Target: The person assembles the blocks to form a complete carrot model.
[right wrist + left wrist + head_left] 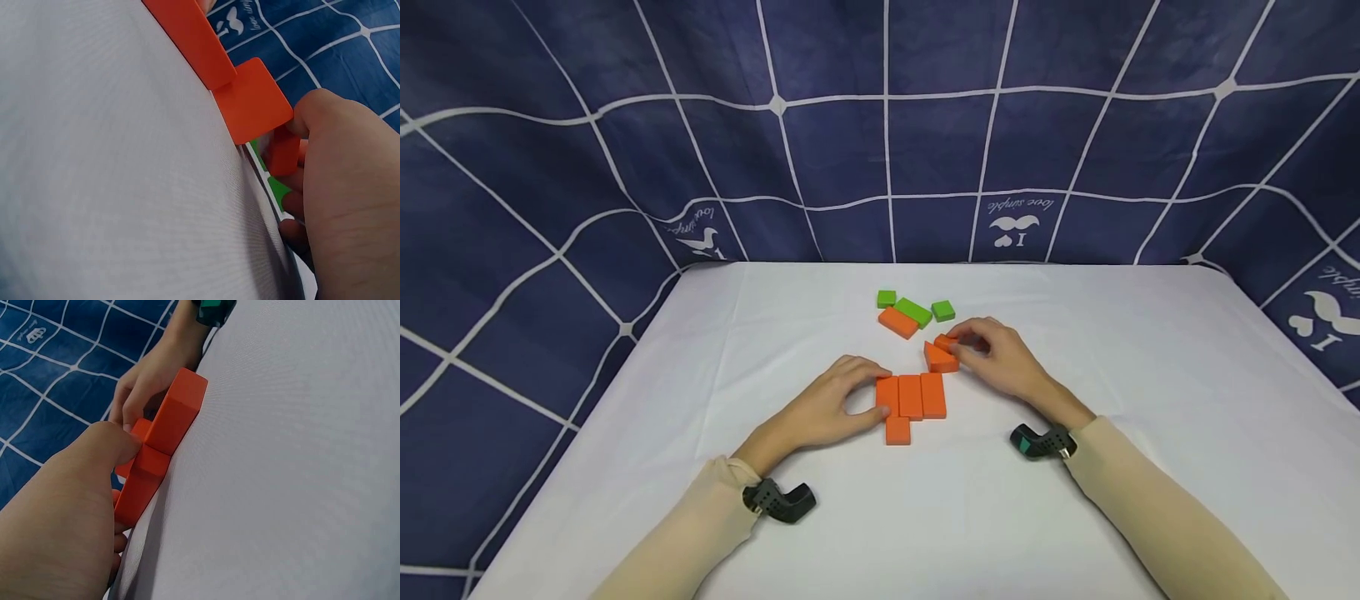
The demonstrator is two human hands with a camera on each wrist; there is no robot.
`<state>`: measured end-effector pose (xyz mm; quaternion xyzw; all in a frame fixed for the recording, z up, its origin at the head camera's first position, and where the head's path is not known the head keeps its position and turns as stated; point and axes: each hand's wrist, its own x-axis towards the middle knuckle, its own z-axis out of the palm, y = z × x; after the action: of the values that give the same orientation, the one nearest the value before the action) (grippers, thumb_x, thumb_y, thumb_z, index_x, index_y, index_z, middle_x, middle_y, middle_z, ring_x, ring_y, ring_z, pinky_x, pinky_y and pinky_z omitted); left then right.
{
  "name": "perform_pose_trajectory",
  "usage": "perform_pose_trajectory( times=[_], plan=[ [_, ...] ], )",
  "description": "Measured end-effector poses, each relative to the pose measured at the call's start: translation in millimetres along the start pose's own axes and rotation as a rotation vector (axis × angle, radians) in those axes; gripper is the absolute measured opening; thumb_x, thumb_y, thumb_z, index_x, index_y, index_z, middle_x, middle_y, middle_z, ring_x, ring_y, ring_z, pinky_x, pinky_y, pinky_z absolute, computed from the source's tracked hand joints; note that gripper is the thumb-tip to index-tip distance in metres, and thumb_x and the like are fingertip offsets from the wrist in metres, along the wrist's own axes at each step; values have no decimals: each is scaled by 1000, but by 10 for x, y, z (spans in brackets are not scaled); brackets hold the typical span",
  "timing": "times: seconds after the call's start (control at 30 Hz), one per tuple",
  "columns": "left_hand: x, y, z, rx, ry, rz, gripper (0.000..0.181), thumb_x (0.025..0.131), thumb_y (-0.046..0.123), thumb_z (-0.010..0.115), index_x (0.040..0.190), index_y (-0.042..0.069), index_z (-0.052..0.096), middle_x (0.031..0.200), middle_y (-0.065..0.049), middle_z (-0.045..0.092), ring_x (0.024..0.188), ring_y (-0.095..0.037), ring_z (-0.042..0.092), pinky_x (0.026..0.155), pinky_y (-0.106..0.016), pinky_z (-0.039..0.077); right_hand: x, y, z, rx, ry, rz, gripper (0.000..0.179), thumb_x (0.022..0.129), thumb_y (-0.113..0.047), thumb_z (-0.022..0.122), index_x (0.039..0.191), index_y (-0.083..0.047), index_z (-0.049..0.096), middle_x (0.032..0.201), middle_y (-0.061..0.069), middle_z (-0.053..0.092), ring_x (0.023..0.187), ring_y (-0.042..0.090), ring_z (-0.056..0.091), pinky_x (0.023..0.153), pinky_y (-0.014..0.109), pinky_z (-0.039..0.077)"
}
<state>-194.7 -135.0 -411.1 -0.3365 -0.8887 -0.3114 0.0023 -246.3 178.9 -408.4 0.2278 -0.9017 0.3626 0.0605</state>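
Observation:
Three orange rectangular blocks stand side by side in a row on the white table. My left hand (829, 407) holds the leftmost block (887, 395) by its two ends, thumb at the near end and fingers at the far one. Touching that row are the middle block (911, 396) and the right block (934, 396); a small orange square block (898, 431) sits at the near side. Beyond the row, my right hand (1000, 357) pinches a small orange block (284, 153) between thumb and fingers, right beside an orange triangular block (940, 361). Fingers partly hide the pinched block.
Farther back lie a loose orange block (898, 322), a long green block (913, 312) and two small green blocks, one at left (887, 298), one at right (943, 311). A dark blue checked cloth (940, 158) hangs behind the white tabletop (775, 325).

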Motion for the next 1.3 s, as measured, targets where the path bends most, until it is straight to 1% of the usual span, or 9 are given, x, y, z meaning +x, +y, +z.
perform_pose_trajectory(
  times=[0.23,0.4,0.57,0.73,1.0,1.1,1.23,1.3],
  plan=[
    [-19,-2,21,-16,5,2,46,93,34,73,136,19,64,135,5,62,131,-14,50,114,-42,43,-7,18,23,-3,-13,-8,25,95,-16,68,119,-11,73,114,5,73,94,20,60,85,36,52],
    [-13,1,18,-13,2,-4,44,94,32,72,136,19,64,134,5,62,131,-14,50,114,-41,43,-1,15,18,2,-22,-6,23,96,-16,68,118,-12,74,114,3,73,94,19,60,86,37,52],
    [9,14,8,-5,-1,3,44,95,32,71,136,18,64,134,4,62,131,-14,51,115,-40,43,-7,18,11,10,-28,4,22,97,-17,67,118,-12,74,114,2,73,97,19,61,89,39,52],
    [37,23,10,-4,-18,1,43,96,32,70,136,17,64,134,3,62,131,-15,50,115,-40,43,-32,35,11,6,-17,9,21,98,-17,67,117,-13,74,113,3,73,98,19,62,89,40,52],
    [49,38,22,-7,-25,-3,42,97,32,69,136,17,63,134,3,62,131,-14,50,115,-39,42,-51,42,-6,-2,-28,20,23,99,-19,66,119,-11,73,116,3,73,100,20,62,91,40,52],
    [37,38,19,-6,-20,-7,42,97,32,69,136,18,64,134,4,62,131,-14,50,115,-40,43,-50,29,-3,6,-7,7,23,98,-18,67,119,-12,73,116,3,72,97,19,61,87,37,53],
    [14,29,11,-1,-7,-10,42,96,32,69,135,18,64,134,5,62,131,-13,50,115,-39,42,-49,-20,4,50,51,-25,22,97,-16,70,118,-14,74,114,2,72,89,18,60,79,33,51],
    [-4,22,6,-1,0,-12,42,96,32,70,135,18,64,134,5,62,131,-14,50,115,-39,42,-49,-59,10,68,75,-47,22,96,-16,71,118,-15,74,113,2,71,87,18,60,77,32,51]
  ],
)
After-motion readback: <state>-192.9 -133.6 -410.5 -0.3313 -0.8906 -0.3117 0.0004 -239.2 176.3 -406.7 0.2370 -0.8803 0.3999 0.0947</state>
